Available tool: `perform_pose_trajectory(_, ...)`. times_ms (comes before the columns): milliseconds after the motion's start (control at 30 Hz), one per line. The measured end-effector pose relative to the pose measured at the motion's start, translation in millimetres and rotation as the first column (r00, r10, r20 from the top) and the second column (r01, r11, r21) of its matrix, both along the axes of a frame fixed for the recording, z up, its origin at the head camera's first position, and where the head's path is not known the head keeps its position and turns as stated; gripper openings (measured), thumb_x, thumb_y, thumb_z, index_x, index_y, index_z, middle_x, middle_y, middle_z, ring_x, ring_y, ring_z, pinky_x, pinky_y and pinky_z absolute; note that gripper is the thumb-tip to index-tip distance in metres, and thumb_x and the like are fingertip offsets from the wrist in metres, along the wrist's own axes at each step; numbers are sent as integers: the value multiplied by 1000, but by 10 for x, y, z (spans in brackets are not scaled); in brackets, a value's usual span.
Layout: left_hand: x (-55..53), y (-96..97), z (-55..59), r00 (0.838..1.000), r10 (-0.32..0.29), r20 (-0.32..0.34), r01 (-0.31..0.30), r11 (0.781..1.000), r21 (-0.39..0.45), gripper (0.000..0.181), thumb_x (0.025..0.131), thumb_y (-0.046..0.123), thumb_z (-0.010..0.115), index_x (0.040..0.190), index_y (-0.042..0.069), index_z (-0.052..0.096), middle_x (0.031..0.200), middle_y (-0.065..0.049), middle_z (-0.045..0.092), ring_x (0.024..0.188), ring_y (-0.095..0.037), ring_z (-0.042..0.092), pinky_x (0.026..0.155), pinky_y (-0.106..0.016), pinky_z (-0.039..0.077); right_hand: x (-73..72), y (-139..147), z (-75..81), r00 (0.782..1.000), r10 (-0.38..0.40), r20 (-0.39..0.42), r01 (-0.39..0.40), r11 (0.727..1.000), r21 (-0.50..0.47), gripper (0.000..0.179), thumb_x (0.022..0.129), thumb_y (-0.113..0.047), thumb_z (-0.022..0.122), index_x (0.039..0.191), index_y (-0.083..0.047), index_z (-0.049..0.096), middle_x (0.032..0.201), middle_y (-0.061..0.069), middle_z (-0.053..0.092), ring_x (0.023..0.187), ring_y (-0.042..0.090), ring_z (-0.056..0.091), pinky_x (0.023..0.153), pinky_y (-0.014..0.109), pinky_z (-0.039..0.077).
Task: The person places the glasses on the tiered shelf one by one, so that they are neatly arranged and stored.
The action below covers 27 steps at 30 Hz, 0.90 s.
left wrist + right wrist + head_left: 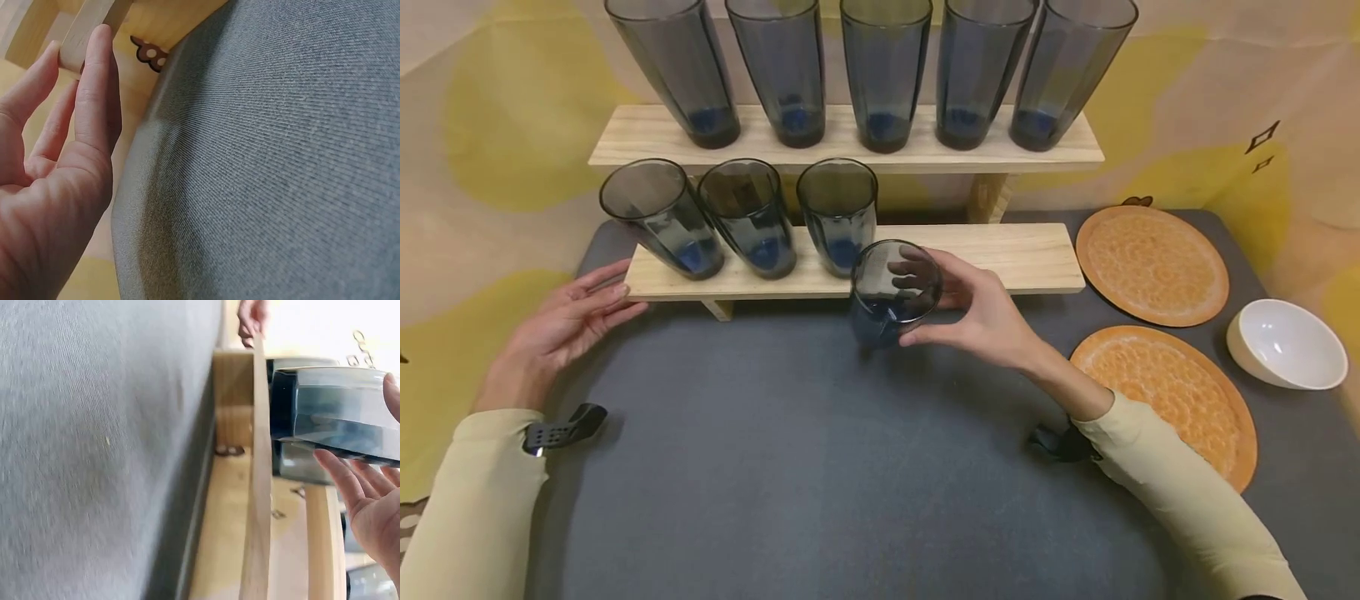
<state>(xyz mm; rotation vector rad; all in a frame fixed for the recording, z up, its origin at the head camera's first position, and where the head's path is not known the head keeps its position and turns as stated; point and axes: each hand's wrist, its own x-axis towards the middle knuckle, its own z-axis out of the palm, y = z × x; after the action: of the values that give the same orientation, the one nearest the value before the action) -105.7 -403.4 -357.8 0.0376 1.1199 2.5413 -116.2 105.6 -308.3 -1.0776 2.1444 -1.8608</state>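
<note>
My right hand (981, 312) grips a dark blue-tinted drinking glass (895, 287) from its right side, thumb in front and fingers behind. The glass is upright, in front of the lower wooden shelf's (970, 250) front edge; in the right wrist view the glass (344, 412) appears sideways, its base close to the board. Three similar glasses stand on the left half of that shelf, the closest being the third glass (838, 208). At the shelf's left end, my left hand (565, 321) pinches the board between thumb and fingers, which the left wrist view shows around the board end (81, 40).
Several taller tinted glasses (886, 83) line the upper wooden shelf (850, 158). On the right of the grey table (790, 467) lie two round orange mats, the back mat (1153, 267) and the front mat (1172, 392), beside a white bowl (1285, 346). Patterned cloth (520, 108) hangs behind.
</note>
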Motion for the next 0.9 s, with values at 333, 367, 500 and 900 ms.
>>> perform_pose_trajectory(333,6,1,-1,999,-3,-33,4,999,41,46,99,-18,26,134,-4,52,128,-23,59,115,-35,61,96,-47,55,-218,205,73,966,-256,-24,254,966,-50,84,67,11,85,142,-7,50,132,16,61,112,28,64,89,32,60)
perform_pose_trajectory(367,5,2,2,999,-2,-37,3,999,35,46,99,-18,26,134,-4,52,128,-23,59,115,-35,61,96,-47,55,-254,219,79,960,-277,-30,276,961,-33,84,68,10,85,142,-7,50,131,15,61,112,27,64,89,32,60)
perform_pose_trajectory(500,2,11,0,999,-4,-44,5,1000,26,46,99,-19,26,134,-4,52,129,-21,58,116,-35,61,96,-47,55,-390,259,92,945,-327,-3,327,945,-1,80,70,8,84,141,-9,52,128,14,63,109,23,65,89,29,60)
perform_pose_trajectory(900,10,32,-30,999,2,-38,-2,1000,13,45,99,-17,27,134,-3,51,128,-24,59,112,-37,62,95,-49,55,-550,190,189,924,-381,35,368,909,195,73,80,-15,83,143,-19,48,127,6,62,113,17,62,93,31,58)
